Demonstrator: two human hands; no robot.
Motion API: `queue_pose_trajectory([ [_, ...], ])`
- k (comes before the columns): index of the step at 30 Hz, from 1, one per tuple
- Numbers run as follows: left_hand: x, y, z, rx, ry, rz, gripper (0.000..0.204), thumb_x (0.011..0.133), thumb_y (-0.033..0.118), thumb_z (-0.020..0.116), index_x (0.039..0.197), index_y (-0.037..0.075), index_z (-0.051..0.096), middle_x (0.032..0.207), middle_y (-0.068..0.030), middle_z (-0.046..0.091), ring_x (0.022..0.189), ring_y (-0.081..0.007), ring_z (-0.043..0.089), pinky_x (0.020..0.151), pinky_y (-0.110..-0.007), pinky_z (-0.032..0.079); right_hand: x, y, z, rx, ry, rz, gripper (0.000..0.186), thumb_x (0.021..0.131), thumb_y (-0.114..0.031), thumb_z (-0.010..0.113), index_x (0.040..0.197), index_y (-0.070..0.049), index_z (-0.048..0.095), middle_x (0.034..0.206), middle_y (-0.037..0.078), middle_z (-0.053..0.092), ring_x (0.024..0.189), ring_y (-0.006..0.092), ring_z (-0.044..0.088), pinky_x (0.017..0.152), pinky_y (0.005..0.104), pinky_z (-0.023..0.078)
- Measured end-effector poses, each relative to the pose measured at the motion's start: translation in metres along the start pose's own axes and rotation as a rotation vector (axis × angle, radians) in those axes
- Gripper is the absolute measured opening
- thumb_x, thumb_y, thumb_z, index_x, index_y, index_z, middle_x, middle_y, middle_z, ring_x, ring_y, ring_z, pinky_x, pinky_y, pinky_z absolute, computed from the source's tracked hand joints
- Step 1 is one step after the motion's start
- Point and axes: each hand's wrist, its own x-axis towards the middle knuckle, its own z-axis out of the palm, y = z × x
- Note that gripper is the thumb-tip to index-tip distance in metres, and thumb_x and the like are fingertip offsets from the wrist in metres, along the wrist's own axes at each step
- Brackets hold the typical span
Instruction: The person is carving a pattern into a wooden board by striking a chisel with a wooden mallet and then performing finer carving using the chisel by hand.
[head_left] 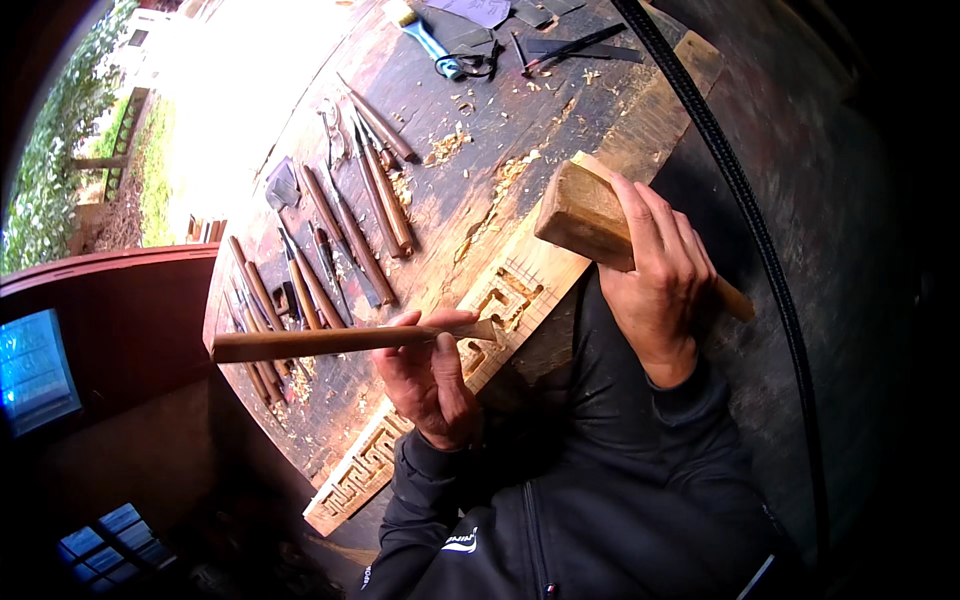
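A long pale board (pixel 552 262) with a carved key-like pattern lies along the table's near edge. My left hand (pixel 432 385) is closed around a wood-handled chisel (pixel 310 343), whose handle points left and whose metal tip is at the carved grooves. Whether the edge touches the wood, I cannot tell. In my right hand (pixel 660 270) is a wooden mallet (pixel 583 212), gripped with the fingers over its block-shaped head. Part of its handle (pixel 735 300) sticks out past the palm. The mallet is up and to the right of the chisel, apart from it.
Several wood-handled carving tools (pixel 345 230) lie in rows on the dark worktable (pixel 430 100), among wood shavings (pixel 510 175). At the far side are a blue-handled brush (pixel 428 42) and dark flat strips (pixel 590 50). A black braided cable (pixel 735 165) hangs down on the right.
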Motion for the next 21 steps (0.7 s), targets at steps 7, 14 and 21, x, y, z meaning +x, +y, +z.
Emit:
queue_pose_trajectory([
  [7, -0.003, 0.001, 0.007, -0.009, -0.048, -0.044, 0.042, 0.112, -0.003, 0.057, 0.152, -0.002, 0.045, 0.117, -0.0280, 0.078, 0.107, -0.0319, 0.079, 0.100, -0.043, 0.063, 0.003, -0.004, -0.003, -0.003, -0.049, 0.006, 0.070, 0.080, 0.001, 0.090, 0.147, -0.010, 0.071, 0.132, 0.013, 0.078, 0.111, 0.0374, 0.077, 0.095, 0.0454, 0.061],
  [14, 0.016, 0.010, 0.012, 0.245, -0.197, -0.123, 0.034, 0.102, -0.013, 0.073, 0.134, -0.005, 0.068, 0.103, -0.0146, 0.082, 0.094, -0.0212, 0.082, 0.084, -0.034, 0.065, 0.002, 0.001, -0.002, 0.008, -0.060, 0.007, 0.070, 0.080, 0.001, 0.091, 0.146, -0.010, 0.071, 0.131, 0.013, 0.079, 0.110, 0.0375, 0.078, 0.095, 0.0452, 0.061],
  [21, 0.032, 0.020, 0.017, 0.312, -0.359, -0.032, 0.031, 0.097, -0.015, 0.076, 0.126, -0.003, 0.072, 0.105, -0.0148, 0.084, 0.096, -0.0261, 0.084, 0.084, -0.035, 0.066, 0.003, 0.001, -0.002, 0.014, -0.071, 0.018, 0.071, 0.080, 0.001, 0.091, 0.146, -0.010, 0.071, 0.131, 0.013, 0.079, 0.111, 0.0374, 0.078, 0.095, 0.0455, 0.061],
])
